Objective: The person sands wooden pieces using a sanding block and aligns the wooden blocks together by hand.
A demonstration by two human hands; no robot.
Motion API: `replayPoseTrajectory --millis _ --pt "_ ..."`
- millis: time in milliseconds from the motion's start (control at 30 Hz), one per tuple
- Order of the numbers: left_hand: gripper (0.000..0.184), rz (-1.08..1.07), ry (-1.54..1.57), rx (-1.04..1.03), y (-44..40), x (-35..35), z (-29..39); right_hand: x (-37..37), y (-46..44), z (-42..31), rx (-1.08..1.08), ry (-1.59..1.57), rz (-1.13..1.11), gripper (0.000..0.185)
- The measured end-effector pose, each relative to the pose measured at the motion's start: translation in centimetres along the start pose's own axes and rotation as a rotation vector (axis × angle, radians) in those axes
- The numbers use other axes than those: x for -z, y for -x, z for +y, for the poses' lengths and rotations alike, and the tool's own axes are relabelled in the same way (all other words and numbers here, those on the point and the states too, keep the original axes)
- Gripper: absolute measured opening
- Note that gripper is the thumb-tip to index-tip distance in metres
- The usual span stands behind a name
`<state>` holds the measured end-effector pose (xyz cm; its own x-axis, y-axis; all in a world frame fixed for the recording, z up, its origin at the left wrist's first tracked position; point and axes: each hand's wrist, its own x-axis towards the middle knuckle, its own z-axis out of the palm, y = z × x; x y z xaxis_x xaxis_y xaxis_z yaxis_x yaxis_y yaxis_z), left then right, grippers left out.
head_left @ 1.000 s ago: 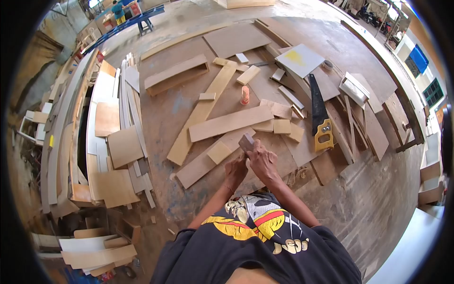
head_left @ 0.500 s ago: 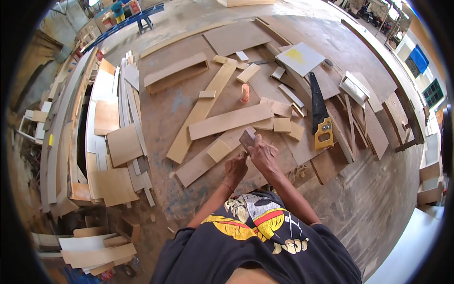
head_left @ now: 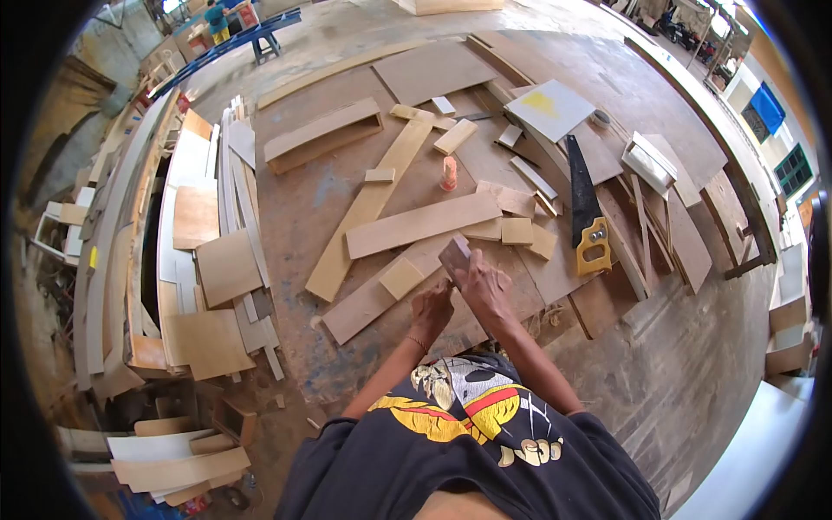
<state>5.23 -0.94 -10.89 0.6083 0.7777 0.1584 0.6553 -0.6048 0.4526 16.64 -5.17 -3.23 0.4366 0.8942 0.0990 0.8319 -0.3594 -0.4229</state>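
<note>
In my right hand [head_left: 487,284] is a small dark brown block [head_left: 453,253], its fingers wrapped over the near part. My left hand [head_left: 432,310] is closed just beside it, at the near end of a long board; what its fingers hold, if anything, is hidden. That long board [head_left: 355,319] lies flat with a small square wood piece [head_left: 401,278] on top. Beyond the block, a wide plank [head_left: 420,224] rests across other pieces. Small wood blocks [head_left: 517,231] lie to the right of the plank's end.
A handsaw [head_left: 585,204] with a yellow handle lies to the right. An orange-topped bottle [head_left: 448,173] stands mid-table. Farther back are an open wooden box [head_left: 325,134] and a white panel [head_left: 552,108]. Stacked boards [head_left: 208,342] line the left. A person [head_left: 217,22] is far off.
Both hands and the dark block have shifted only very slightly, a little toward my body. The boards, saw and bottle lie as before.
</note>
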Motion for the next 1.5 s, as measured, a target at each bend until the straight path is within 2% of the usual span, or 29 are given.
replayPoseTrajectory --millis 133,233,300,433,567,667,767,833,933,1033,1067,1133,1200,1367,1433,1500 --pt "0.014 0.056 -0.078 -0.089 0.1 -1.1 -0.7 1.9 3.2 0.5 -0.057 -0.052 -0.096 0.033" --pt "0.014 0.151 0.046 -0.095 -0.2 -0.8 -0.7 2.8 3.8 0.4 -0.098 -0.062 -0.129 0.033" --pt "0.013 0.067 -0.056 -0.100 0.2 -0.5 -0.5 2.4 2.8 0.2 -0.111 -0.075 -0.095 0.033" --pt "0.012 0.069 -0.007 -0.084 0.4 -0.8 -0.5 0.3 -0.4 -0.5 -0.058 -0.047 -0.057 0.034" --pt "0.013 0.052 -0.002 -0.048 0.3 -0.3 -0.2 0.3 1.6 -0.2 -0.062 0.003 -0.059 0.033" --pt "0.014 0.065 0.012 -0.065 0.2 0.2 0.1 1.4 3.1 0.5 -0.072 -0.072 -0.058 0.034" --pt "0.015 0.061 0.002 -0.072 0.1 0.0 -0.2 2.4 2.6 0.0 -0.087 -0.014 -0.132 0.035" --pt "0.015 0.040 -0.025 -0.060 0.2 -0.5 -0.5 1.7 1.0 -0.5 -0.028 -0.070 -0.002 0.037" --pt "0.016 0.084 -0.017 -0.101 0.4 -0.5 -0.5 -0.4 -1.2 -1.1 -0.022 -0.015 0.027 0.037" --pt "0.015 -0.005 -0.015 -0.018 -0.1 0.1 -0.1 -0.9 -0.4 -0.6 0.031 0.039 0.054 0.031" --pt "0.015 0.011 -0.008 -0.014 0.0 0.1 -0.1 -0.6 0.3 -0.2 0.030 0.040 0.052 0.031" --pt "0.014 0.026 0.005 -0.016 -0.1 -0.2 0.0 1.5 1.8 -0.1 -0.055 -0.043 -0.119 0.037" --pt "0.014 0.108 0.014 -0.071 -0.1 -0.5 -0.4 2.0 2.6 0.5 -0.045 -0.028 -0.110 0.037" --pt "0.015 0.130 -0.011 -0.117 0.1 -0.8 -0.7 2.3 0.5 -0.5 -0.070 -0.047 -0.102 0.036" --pt "0.015 0.111 -0.040 -0.113 0.3 -1.0 -0.7 0.4 -0.9 -0.4 -0.026 -0.030 0.012 0.036" --pt "0.016 0.036 -0.011 -0.038 0.1 -0.8 -0.5 -0.4 -0.7 -0.2 -0.005 0.000 0.019 0.033"
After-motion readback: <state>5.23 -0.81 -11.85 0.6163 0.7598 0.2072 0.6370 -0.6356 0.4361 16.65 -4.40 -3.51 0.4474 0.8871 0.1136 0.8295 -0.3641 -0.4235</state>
